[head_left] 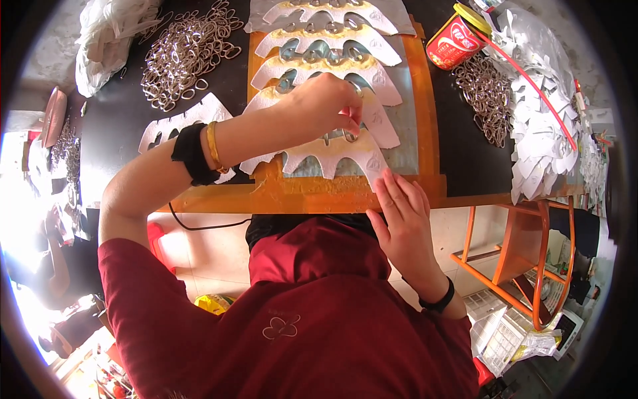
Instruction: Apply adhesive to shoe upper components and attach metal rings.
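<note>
My left hand (332, 106) reaches in from the left over a row of overlapping pale, scalloped pieces (372, 50). Its thumb and fingers are pinched at a small metal ring (349, 136) on the nearest scalloped piece (349, 156). My right hand (404, 213) lies with fingers stretched out at the lower right corner of that same piece, touching its edge. Yellowish bands run along the upper edges of the pieces, with metal rings set along them. My left hand and forearm hide part of the row.
Metal rings are heaped at the far left (183, 60) and right (484, 100). Beside the right heap stand a red tin (455, 43) and a pile of white scraps (545, 153). Another pale piece (212, 110) lies left. An orange chair (518, 249) stands below right.
</note>
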